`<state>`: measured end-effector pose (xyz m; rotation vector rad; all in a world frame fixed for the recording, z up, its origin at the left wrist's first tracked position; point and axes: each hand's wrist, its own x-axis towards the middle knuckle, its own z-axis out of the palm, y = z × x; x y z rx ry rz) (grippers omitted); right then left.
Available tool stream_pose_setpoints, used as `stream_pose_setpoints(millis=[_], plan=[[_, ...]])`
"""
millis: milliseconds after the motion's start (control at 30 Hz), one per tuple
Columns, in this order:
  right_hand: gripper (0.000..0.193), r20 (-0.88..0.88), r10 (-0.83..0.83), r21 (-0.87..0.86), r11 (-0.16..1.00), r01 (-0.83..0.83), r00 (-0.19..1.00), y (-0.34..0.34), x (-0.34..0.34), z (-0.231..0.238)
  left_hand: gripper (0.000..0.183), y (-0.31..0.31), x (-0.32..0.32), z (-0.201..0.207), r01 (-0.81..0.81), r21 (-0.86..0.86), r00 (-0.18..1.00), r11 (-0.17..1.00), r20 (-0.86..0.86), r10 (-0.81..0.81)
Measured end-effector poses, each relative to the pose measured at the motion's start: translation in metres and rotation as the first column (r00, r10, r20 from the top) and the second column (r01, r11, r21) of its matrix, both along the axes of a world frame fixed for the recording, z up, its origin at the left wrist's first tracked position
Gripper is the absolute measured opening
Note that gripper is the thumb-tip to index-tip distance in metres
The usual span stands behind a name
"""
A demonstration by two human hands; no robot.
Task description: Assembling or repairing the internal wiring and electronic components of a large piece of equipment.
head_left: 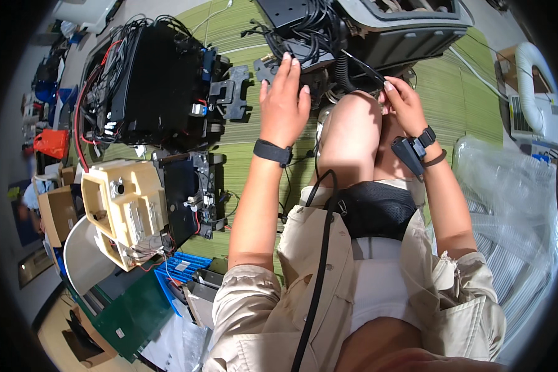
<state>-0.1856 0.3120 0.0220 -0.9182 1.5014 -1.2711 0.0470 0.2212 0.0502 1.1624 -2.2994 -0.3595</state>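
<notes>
one slim black object (371,70) in right fingers (399,88)

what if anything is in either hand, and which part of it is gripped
The right hand pinches a slim black stick-like item by its near end; the left hand is open, holding nothing visible.

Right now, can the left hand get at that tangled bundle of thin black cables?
Probably yes: the left hand is open, its fingers close to the tangled bundle of black cables, and nothing seems to block the way.
</notes>
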Motion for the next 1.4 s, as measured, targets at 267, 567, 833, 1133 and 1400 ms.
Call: stream_pose_setpoints(millis=[267,567,833,1133,1400], plan=[[0.022,0.076,-0.043,-0.038,0.998,0.046,0.996,-0.002,0.002,-0.004,0.043,0.001,-0.001,0.001,0.004,0.057,1.0,0.998,-0.005,-0.004],[0.022,0.009,-0.087,-0.042,0.995,0.087,0.996,-0.004,0.003,-0.008,0.043,0.0,-0.003,0.002,0.02,-0.088,0.999,0.996,0.049,-0.016],[0.022,-0.032,-0.087,-0.037,0.996,0.086,0.996,-0.003,0.001,-0.009,0.043,0.0,-0.003,0.002,0.029,-0.016,0.999,0.999,-0.034,-0.03],[0.027,0.152,-0.16,-0.204,0.96,0.19,0.975,-0.002,-0.006,0.0,0.042,-0.002,-0.002,0.009,0.031,0.047,0.999,0.998,-0.018,-0.03],[0.026,-0.044,-0.662,-0.605,0.613,0.507,0.748,-0.028,-0.083,0.034,0.041,-0.014,-0.008,0.024,0.033,-0.086,0.997,0.996,0.077,-0.027]])
